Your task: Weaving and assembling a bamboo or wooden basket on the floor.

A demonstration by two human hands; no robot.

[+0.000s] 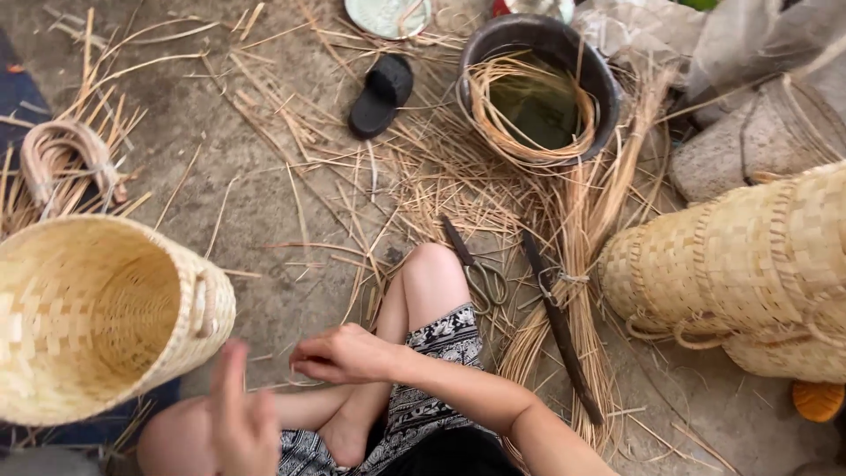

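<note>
Over on the left, the big woven basket (97, 313) lay tipped on its side, mouth facing the person, long axis running off to the left, probably so the rim stayed within reach. Just right of it, the left hand (240, 423) was blurry, fingers up, so I couldn't tell its grip. The right hand (339, 354) was pinched shut near the knee, holding something too thin to make out. Scissors (476, 269) and reed bundle (573, 291) lay on the floor farther right.

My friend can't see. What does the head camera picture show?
A seated person's left hand and right hand meet above their knees beside a woven basket lying on its side. Loose straw, scissors, a black pot of coiled strips and more baskets surround them.
</note>
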